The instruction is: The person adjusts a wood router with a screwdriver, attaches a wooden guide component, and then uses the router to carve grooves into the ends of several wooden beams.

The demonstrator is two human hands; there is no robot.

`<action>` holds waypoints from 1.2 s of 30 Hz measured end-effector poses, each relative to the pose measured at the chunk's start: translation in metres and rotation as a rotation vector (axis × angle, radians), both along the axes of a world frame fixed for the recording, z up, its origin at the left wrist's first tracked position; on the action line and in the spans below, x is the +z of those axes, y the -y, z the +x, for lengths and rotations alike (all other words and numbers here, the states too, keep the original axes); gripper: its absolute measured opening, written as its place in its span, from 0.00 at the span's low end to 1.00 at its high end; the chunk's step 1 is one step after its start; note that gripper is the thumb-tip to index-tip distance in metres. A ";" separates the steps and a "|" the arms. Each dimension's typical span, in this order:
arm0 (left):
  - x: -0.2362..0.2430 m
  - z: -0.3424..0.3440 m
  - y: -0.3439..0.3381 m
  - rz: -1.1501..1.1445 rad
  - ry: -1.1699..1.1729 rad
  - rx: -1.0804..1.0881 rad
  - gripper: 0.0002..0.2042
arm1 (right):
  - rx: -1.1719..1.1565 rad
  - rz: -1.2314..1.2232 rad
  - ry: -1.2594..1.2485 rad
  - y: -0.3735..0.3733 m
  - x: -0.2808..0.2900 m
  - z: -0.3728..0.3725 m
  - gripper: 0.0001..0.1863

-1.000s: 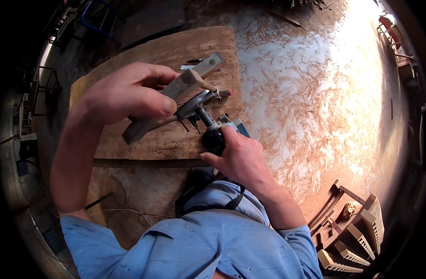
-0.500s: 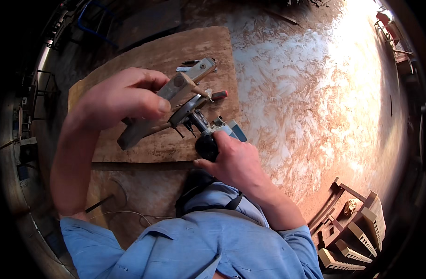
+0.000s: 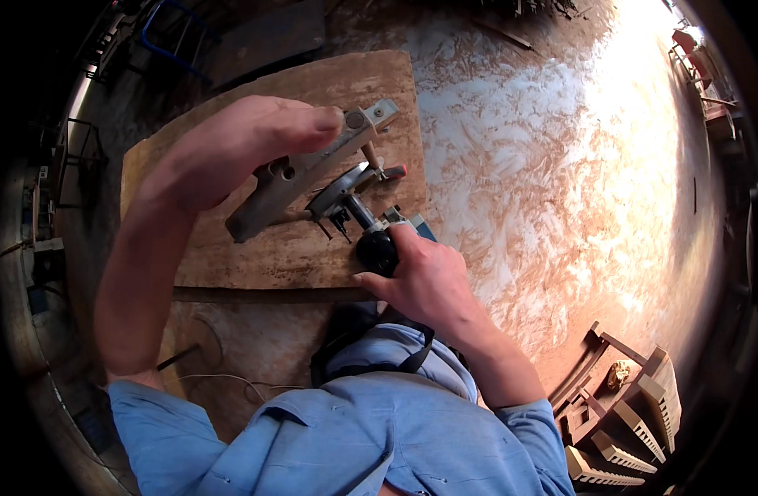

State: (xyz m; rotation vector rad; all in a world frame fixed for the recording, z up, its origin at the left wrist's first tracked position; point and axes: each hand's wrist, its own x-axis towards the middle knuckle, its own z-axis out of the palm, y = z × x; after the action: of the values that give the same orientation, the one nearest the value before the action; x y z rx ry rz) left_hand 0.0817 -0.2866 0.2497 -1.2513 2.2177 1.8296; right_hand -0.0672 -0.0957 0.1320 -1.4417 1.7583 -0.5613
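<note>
Hands set apart, both occupied. The left hand (image 3: 246, 145) is laid over the upper part of a long grey-brown wooden bar (image 3: 267, 208), thumb rested near its upper end; most fingers are hidden, so whether it is gripped cannot be told. By the right hand (image 3: 432, 281), a hand-held router with a black ball knob, metal columns and a teal-blue motor housing (image 3: 360, 212) is clamped at the knob, fingers curled round.

The router is seen at a tilt above the table, right of the bar, its round grey base plate (image 3: 339, 188) turned toward the wood. Bar and base plate are bridged by a tapered brown wooden peg (image 3: 370, 154) at the upper end and a wooden rod (image 3: 292, 217) lower down. A small red-ended tool (image 3: 394, 172) is seen just beyond the base plate.

Bar and router are seen over the right half of a worn brown wooden tabletop (image 3: 230, 264). The near edge is overlapped by the right hand's thumb; the right edge is reached by the housing. Table surface is left exposed along the left side; past the right edge, a broad stretch of dusty, pale-smeared floor (image 3: 544, 190) is seen.

Lower right, a crumpled yellowish lump (image 3: 617, 374) is enclosed by a dark brown wooden frame (image 3: 619, 345), with pale notched wooden strips (image 3: 641, 427) fanned beside it.
</note>
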 end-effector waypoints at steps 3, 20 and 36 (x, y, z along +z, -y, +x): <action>-0.009 0.027 -0.009 -0.095 -0.220 -0.104 0.41 | -0.007 -0.007 0.011 -0.001 0.001 -0.005 0.24; -0.027 0.029 -0.048 -0.610 -0.047 0.048 0.21 | -0.005 -0.050 -0.025 0.001 -0.005 0.002 0.25; -0.042 0.035 -0.053 -0.603 -0.066 0.076 0.23 | -0.016 -0.031 -0.021 -0.005 -0.005 0.003 0.28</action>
State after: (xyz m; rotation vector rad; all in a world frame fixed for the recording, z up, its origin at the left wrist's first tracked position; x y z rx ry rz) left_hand 0.1170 -0.2332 0.2072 -1.3651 2.9228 1.2620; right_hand -0.0638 -0.0909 0.1273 -1.4603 1.7864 -0.5859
